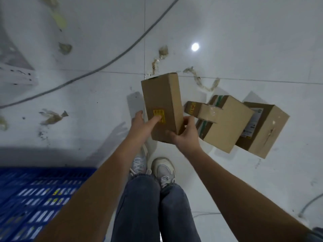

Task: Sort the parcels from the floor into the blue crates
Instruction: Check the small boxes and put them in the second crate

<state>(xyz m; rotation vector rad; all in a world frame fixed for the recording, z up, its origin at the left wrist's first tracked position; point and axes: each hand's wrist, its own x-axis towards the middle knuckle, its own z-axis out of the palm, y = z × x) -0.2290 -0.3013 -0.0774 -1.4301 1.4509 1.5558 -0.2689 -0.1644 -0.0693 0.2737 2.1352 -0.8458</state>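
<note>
I hold a tall brown cardboard parcel (162, 100) with a yellow sticker above the floor, in front of my feet. My left hand (142, 125) grips its left side, thumb across the sticker. My right hand (183, 135) grips its lower right corner. On the floor to the right lie three more parcels: a small taped one (202, 112), a medium box (227, 124) with green tape, and a larger box (264, 130) with a label. A blue crate (40, 198) sits at the lower left, partly hidden by my left arm.
A grey cable (97, 69) curves across the white tiled floor at the upper left. Scraps of tape residue (52, 117) dot the tiles. A white metal frame (15, 74) stands at the far left. Another cable (311, 203) lies at the lower right.
</note>
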